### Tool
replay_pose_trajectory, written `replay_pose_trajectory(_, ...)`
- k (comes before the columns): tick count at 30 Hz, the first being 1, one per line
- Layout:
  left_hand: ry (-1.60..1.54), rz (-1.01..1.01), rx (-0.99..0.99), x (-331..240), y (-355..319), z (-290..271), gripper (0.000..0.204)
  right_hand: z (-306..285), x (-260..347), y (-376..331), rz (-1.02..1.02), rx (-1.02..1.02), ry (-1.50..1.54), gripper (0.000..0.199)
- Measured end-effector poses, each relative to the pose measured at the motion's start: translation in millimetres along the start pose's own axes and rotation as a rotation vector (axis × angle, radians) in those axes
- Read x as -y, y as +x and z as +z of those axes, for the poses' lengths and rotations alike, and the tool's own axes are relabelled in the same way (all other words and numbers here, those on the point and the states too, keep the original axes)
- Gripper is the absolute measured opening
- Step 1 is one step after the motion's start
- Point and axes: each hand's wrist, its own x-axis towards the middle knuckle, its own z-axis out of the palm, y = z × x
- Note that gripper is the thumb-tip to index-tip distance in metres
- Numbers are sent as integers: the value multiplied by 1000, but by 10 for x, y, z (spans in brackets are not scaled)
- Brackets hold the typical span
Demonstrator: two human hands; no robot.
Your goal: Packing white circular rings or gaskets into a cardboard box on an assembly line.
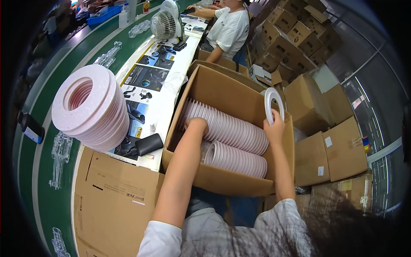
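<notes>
An open cardboard box (220, 88) stands in front of me with two rows of pale pink rings lying on edge inside. The longer row (233, 126) runs along the far side; a shorter row (239, 160) lies nearer to me. My left hand (198, 125) reaches down into the box at the left end of the rows, its fingers mostly hidden. Above the box's right edge, my right hand (275, 124) is closed on a single whitish ring (268, 106), held upright. A tall stack of speckled pink rings (100, 113) stands to the left.
A flattened cardboard sheet (113, 205) lies left of my arm. On the table are a black pouch-like object (149, 144) and a white fan (165, 23). Clear plastic parts (60, 156) lie on the green conveyor (45, 171). Cartons (342, 147) crowd the right; a co-worker (229, 32) sits beyond.
</notes>
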Motion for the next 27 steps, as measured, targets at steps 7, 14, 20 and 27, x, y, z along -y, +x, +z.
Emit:
replay_pose_trajectory(7,4,1,146,139,253,-10,29,590,-775,-548,-105,688,-379,23)
replay_pose_trajectory(14,-25,67,197,-273,68,-88,31,166,-1250,-602,75,647,-405,29)
replay_pose_trajectory(20,-41,168,147,-407,124,60,27,42,-1656,-601,69,1202,-532,23)
replay_pose_trajectory(27,0,4,108,72,40,-46,30,356,-1105,-631,-253,984,-388,25)
